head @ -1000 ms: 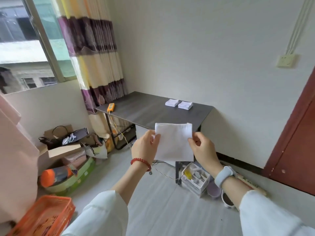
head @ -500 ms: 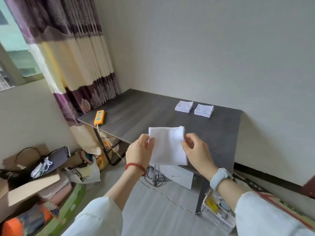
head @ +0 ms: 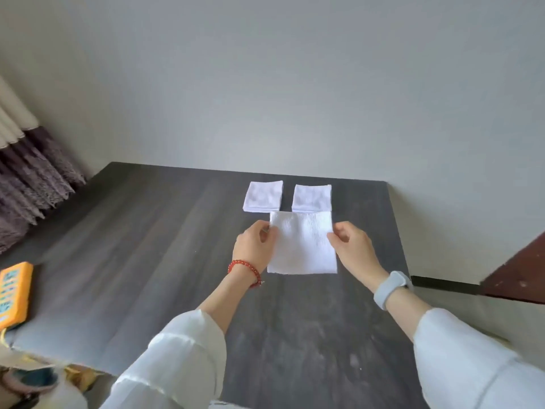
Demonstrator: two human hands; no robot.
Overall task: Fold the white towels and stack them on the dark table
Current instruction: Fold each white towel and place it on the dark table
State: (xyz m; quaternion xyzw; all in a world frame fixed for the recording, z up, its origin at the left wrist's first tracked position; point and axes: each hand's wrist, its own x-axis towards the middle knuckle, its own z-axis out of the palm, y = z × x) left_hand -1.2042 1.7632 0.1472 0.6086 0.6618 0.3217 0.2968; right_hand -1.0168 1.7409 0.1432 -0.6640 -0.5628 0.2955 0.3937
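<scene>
White towel (head: 302, 243) pinched (2 grips: left hand (head: 256, 245), right hand (head: 352, 246)) | 2 folded stacks (head: 263, 196) | 1 table (head: 147, 261)

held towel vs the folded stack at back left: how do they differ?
The held towel is a larger, thin sheet; the back-left stack is smaller and layered. The left hand and right hand pinch the held towel's sides; the stack lies untouched on the table. Both are white.
</scene>
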